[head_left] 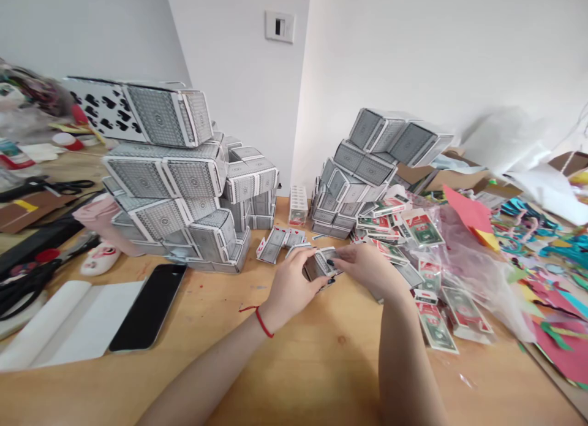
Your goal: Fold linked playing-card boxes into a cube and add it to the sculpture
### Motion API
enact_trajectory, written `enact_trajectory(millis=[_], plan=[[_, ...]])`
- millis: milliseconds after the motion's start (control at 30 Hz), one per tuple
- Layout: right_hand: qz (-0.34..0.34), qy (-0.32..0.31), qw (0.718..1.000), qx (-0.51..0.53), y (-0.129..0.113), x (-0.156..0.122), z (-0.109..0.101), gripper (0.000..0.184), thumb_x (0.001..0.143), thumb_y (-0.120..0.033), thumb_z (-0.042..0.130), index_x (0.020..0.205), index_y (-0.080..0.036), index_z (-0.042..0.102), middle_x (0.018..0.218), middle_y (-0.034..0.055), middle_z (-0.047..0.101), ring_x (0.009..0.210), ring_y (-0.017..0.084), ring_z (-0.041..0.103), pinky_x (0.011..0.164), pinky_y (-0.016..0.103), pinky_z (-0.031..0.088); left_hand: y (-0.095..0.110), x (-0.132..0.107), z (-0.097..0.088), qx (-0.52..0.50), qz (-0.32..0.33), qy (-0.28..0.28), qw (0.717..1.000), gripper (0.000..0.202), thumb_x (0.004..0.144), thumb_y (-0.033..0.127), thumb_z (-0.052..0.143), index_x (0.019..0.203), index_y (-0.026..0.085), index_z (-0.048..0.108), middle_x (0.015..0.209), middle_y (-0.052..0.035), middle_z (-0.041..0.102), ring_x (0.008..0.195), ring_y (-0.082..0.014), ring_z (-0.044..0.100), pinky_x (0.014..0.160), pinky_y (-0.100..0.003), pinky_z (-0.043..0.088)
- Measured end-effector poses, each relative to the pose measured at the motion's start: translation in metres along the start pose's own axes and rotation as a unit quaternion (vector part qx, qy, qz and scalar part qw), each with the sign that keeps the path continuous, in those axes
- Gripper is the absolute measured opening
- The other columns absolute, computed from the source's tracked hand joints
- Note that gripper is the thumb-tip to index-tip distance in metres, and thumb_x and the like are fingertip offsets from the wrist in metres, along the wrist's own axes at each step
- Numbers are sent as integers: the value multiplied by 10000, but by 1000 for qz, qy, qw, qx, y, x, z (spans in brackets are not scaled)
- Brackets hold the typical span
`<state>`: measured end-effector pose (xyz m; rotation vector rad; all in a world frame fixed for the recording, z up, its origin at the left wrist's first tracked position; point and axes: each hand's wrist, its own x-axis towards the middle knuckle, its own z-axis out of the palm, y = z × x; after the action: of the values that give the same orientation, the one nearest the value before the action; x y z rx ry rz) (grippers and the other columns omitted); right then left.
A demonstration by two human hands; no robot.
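Card block (323,263) sits low over the middle of the wooden table (298,358), the left hand (289,288) grasping it from nine o'clock and the right hand (367,270) pinching it from three o'clock, where an uneven squeeze could probably pop its folded cards apart.

Near edge of table (312,371): bare wood, free pass. Left: phone (149,306) and paper sheet (68,328) lie flat, tall card stack (179,187) behind. Right: card packs (432,279) and plastic bag (463,260) sprawl. Gap to second stack (367,168): loose cards (280,242), plus left hand (289,288) and right hand (367,270) gripping a card bundle (324,263).
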<state>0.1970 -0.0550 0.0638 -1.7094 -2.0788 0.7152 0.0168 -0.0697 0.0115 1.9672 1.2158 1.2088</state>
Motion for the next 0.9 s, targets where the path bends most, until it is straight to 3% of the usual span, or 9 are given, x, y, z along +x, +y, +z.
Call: enact_trajectory(millis=[467, 767, 900], plan=[[-11, -27, 997, 71, -2, -2, -2, 180, 682, -230, 574, 774, -163, 713, 611, -5, 664, 639, 185, 626, 574, 229, 455, -7, 0, 3, -4, 9, 22, 1000, 426, 683, 205, 701, 1073, 209, 532, 1112, -69, 591, 1047, -219, 578, 919, -403, 482], [4, -66, 986, 151, 6, 4, 3, 174, 671, -194, 582, 780, -165, 715, 650, -11, 690, 752, 217, 654, 692, 265, 506, -1, 0, 0, 7, 12, 24, 1000, 485, 659, 114, 682, 1100, 207, 503, 1124, -72, 576, 1058, -217, 549, 924, -395, 463], [-2, -117, 971, 208, 0, 5, 3, 246, 668, -200, 575, 865, -161, 718, 753, -10, 715, 825, 230, 657, 767, 297, 510, 2, 1, -3, 20, 23, 17, 999, 470, 680, 127, 662, 1111, 208, 494, 1133, -71, 576, 1076, -223, 536, 945, -412, 439]])
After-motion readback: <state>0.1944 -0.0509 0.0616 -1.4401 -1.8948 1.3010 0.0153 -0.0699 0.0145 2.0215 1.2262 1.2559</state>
